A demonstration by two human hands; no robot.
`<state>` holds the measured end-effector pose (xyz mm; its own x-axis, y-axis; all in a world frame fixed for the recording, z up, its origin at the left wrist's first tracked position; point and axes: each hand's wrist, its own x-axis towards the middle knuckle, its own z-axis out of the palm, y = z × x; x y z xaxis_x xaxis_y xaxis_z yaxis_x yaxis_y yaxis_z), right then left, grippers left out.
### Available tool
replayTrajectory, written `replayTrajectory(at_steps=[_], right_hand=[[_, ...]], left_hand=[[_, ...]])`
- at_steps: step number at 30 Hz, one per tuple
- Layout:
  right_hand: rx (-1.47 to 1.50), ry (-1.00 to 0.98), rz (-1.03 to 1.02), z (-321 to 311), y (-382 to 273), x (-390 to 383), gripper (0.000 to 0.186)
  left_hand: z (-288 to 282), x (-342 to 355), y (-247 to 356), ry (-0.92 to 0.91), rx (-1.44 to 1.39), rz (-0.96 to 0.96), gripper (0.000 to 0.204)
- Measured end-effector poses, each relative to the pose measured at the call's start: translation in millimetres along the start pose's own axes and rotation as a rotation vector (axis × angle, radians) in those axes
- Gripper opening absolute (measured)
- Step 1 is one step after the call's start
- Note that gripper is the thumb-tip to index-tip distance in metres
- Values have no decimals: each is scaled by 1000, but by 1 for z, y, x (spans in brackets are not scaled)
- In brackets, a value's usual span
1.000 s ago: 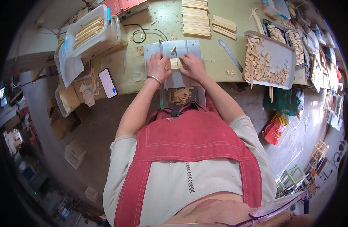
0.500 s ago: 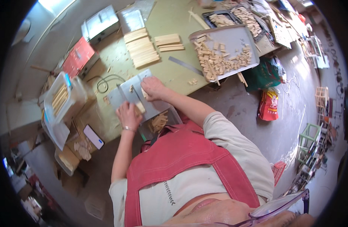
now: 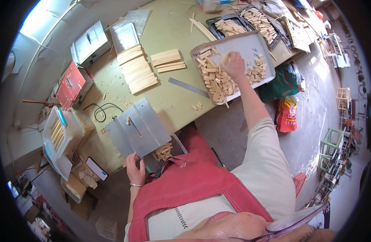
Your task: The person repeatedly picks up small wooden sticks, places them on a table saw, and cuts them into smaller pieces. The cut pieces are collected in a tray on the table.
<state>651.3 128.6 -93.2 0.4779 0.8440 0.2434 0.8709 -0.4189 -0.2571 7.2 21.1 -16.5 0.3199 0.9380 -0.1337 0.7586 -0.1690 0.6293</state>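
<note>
My left hand (image 3: 135, 169) is beside the front edge of a grey metal cutting plate (image 3: 149, 121), fingers loosely bent and apart, holding nothing visible. A slot with small wood bits (image 3: 129, 121) runs across the plate, and a plastic bin of offcuts (image 3: 162, 151) sits beneath. My right hand (image 3: 233, 64) reaches over a shallow white tray (image 3: 261, 48) of small wooden blocks (image 3: 211, 80), fingers curled on pale pieces, slightly blurred.
The green bench (image 3: 169, 32) carries stacked wood strips (image 3: 137, 68), a steel ruler (image 3: 187, 86), black trays of sticks (image 3: 266, 28), a red-lidded box (image 3: 72, 86), a plastic tub (image 3: 68, 135), cable and phone (image 3: 96, 168). Bags (image 3: 286, 115) stand on the floor at right.
Both hands have left the plate's middle: the right moved up and right to the block tray, the left drew back toward the body. The wooden piece is gone from the plate. The view has turned.
</note>
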Motion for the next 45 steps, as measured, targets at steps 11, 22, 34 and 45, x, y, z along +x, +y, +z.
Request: replayTrajectory(at_steps=[11, 22, 34, 45], right_hand=[[-134, -205, -17, 42, 35, 73, 57], [296, -64, -502, 44, -98, 31, 31], [183, -87, -460, 136, -181, 16, 9], [88, -64, -535, 165, -187, 39, 18]], left_hand=[[-2, -38, -13, -20, -72, -234, 46], [0, -44, -23, 75, -102, -256, 45], [-3, -67, -38, 103, -119, -369, 46], [-2, -75, -47, 108, -111, -405, 48]])
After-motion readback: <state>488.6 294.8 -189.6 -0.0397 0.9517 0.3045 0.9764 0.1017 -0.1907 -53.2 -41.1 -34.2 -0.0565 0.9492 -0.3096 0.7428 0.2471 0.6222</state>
